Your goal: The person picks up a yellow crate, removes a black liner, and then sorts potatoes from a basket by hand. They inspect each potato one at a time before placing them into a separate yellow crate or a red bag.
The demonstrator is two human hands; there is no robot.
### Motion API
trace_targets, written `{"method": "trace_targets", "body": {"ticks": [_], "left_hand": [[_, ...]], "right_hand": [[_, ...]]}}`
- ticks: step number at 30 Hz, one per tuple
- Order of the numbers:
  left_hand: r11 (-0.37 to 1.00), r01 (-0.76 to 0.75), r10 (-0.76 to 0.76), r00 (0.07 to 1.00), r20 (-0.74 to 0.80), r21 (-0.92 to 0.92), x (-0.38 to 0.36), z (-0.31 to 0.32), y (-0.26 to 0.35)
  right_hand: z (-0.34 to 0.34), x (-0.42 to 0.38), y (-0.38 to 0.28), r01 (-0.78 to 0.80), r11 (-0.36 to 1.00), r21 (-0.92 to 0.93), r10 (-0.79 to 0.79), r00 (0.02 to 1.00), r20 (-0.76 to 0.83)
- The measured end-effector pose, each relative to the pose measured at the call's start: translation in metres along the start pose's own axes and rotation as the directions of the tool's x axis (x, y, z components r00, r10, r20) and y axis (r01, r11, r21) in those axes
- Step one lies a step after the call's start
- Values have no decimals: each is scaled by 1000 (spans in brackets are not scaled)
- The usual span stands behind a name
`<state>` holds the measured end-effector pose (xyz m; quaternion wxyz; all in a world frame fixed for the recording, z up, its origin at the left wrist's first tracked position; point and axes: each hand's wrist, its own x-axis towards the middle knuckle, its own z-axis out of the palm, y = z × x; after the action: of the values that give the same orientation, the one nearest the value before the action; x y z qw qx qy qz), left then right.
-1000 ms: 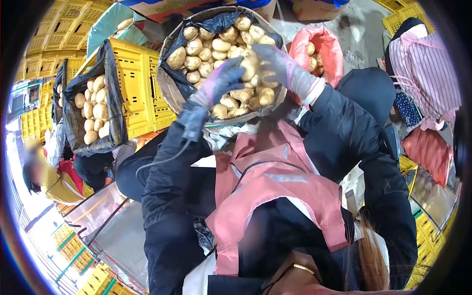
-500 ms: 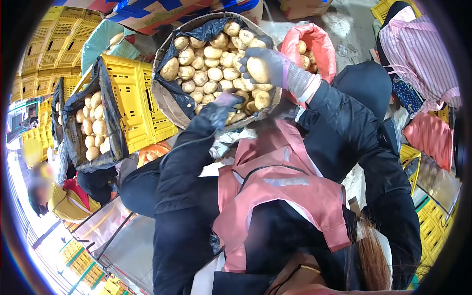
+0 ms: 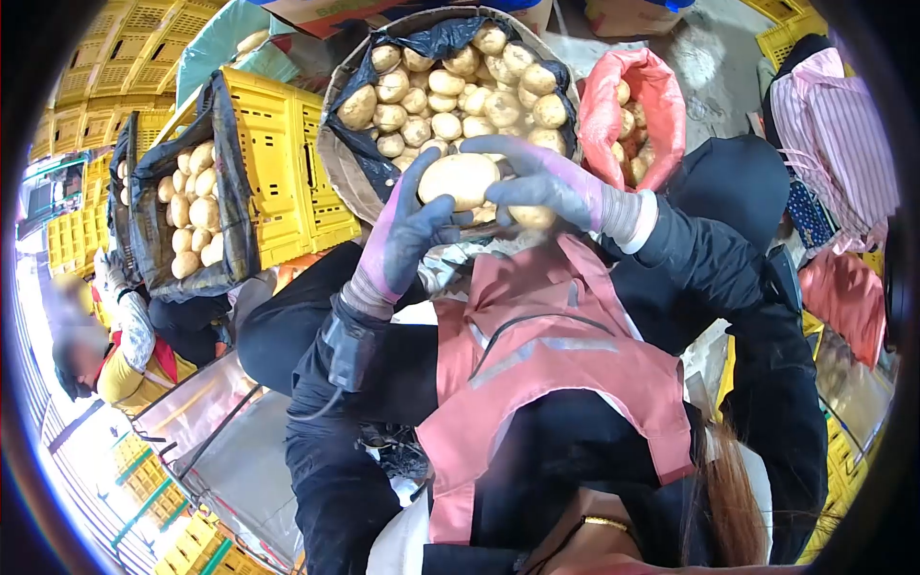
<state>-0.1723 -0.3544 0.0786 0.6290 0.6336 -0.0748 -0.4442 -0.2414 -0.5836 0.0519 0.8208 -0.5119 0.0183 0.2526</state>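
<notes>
My gloved left hand [image 3: 407, 230] and my gloved right hand [image 3: 551, 182] meet over the near side of a round basket [image 3: 350, 158] lined with black plastic. Between them is a large pale potato [image 3: 460, 182], its left end gripped by my left fingers and its right end by my right fingers. Under my right fingers is a second potato [image 3: 532, 217]; whether it is gripped or only lies behind them is hard to tell. Many loose potatoes [image 3: 446, 125] fill the basket beyond my hands.
Right of the basket stands a pink-red sack [image 3: 599, 120] holding potatoes. On the left are a yellow crate [image 3: 283, 158] and a black-lined crate of potatoes [image 3: 196, 216]. A co-worker [image 3: 129, 369] sits at far left. Cardboard boxes [image 3: 632, 17] are at the back.
My left hand has come up out of the basket and taken hold of the potato's left end. My right hand has lowered toward me with the potato. The view has shifted slightly.
</notes>
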Motion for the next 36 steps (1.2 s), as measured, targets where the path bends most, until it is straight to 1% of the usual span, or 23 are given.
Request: {"method": "trace_targets", "body": {"ticks": [1,2,4,6,9,11,13,15,16,17,19,21,22,24,25,27,28,30,31,32,33,34,36], "left_hand": [[999,-28,28,1000,-5,-41,2,1,-2],[995,-59,58,998,-14,-78,4,2,-2],[994,-69,64,996,-58,-83,5,5,4],[965,-244,250,967,-53,92,10,4,5],[951,-270,278,960,-39,154,15,1,1],[954,-271,279,959,-48,127,14,2,1],[956,-274,282,957,-65,102,13,3,2],[965,-232,242,967,-83,120,12,4,4],[964,-236,247,965,-87,121,12,4,1],[958,-240,257,962,-96,158,13,4,-3],[949,-244,269,957,-106,198,13,6,-5],[818,-357,444,890,-100,450,12,13,-6],[815,-362,450,888,-99,453,11,14,-9],[849,-450,504,847,-169,277,11,18,-13],[846,-453,509,844,-172,279,9,21,-14],[842,-537,532,811,-244,54,7,29,-11],[840,-540,537,807,-247,59,10,31,-15],[742,-664,664,712,-229,87,15,22,-25],[782,-585,621,760,-191,215,13,14,-22],[785,-585,619,753,-223,204,15,13,-23],[841,-488,537,801,-264,231,13,15,-18],[859,-472,508,833,-219,197,12,17,-9],[917,-383,400,890,-221,117,16,17,-4]], "right_hand": [[0,2,6,174,962,-209,-176,984,12],[1,2,9,168,962,-215,-168,986,17],[5,3,11,186,971,-148,-195,980,-49],[5,5,11,171,976,-138,-180,982,-58],[4,7,9,193,967,-166,-204,978,-52],[4,3,0,99,995,-18,-100,994,-40],[4,0,-3,73,997,4,-72,996,-43],[7,-2,-3,49,998,26,-48,998,-44],[10,-4,-2,14,992,123,-9,999,-35],[12,-5,-2,-23,975,220,29,999,-23],[15,-3,3,-20,964,265,28,999,-27],[13,-1,8,-14,951,308,26,999,-34],[10,-1,12,-8,951,308,17,999,-27],[8,-2,11,-1,953,304,6,1000,-17],[10,-3,11,11,951,310,4,999,-49],[14,-6,9,26,949,315,-3,997,-75],[16,-9,9,27,937,349,18,992,-123],[22,-12,13,41,934,355,47,971,-236],[23,-9,17,68,914,399,12,981,-194],[23,-4,19,86,891,446,-22,989,-147],[21,-2,19,82,903,421,-25,990,-138],[19,-3,17,84,916,392,-28,989,-147],[17,-4,14,83,967,240,-34,978,-205]]}}
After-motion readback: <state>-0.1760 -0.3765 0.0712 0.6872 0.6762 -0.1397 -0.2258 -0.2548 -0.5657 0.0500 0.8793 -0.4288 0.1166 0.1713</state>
